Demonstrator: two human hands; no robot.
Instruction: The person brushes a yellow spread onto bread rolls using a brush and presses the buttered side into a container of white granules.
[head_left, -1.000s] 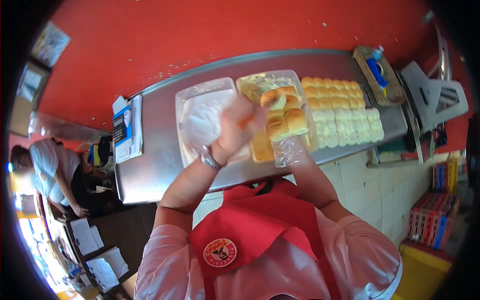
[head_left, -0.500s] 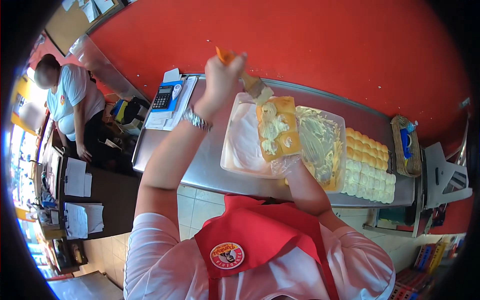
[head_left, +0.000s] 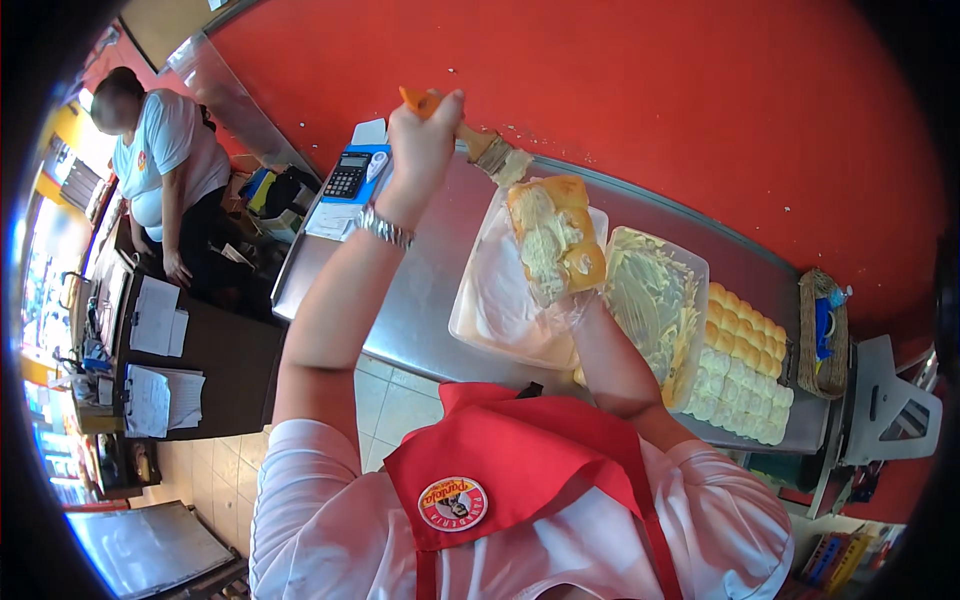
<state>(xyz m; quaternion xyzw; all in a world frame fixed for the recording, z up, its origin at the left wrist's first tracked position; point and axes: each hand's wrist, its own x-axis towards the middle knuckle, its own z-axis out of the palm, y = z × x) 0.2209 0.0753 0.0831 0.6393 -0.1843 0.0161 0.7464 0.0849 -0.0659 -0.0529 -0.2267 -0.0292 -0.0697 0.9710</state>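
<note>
My left hand [head_left: 424, 148] is closed round the orange-ended handle of a flat pastry brush [head_left: 496, 157], whose bristles carry pale cream. The brush is just beyond the upper left corner of a slab of joined bread rolls [head_left: 578, 222], apart from it. Pale cream coats the slab's left part, with a smaller dab lower right. My right hand [head_left: 575, 308], in clear plastic, supports the slab from below; most of its fingers are hidden. Under the slab stands a tub lined with white plastic [head_left: 478, 315]. To its right, another clear tub [head_left: 655, 300] has yellowish cream smeared inside.
Golden and cream-coated rolls [head_left: 745, 345] sit in rows on the steel table [head_left: 420, 290]. Beyond them stands a wicker basket [head_left: 822, 340]. A calculator [head_left: 347, 176] lies at the table's left end. Another person [head_left: 170, 160] stands at a dark counter on the far left.
The brush has moved off the slab, up and to the left. Cream on the slab is more spread out along its left side. The slab is tilted more, and the view has shifted slightly.
</note>
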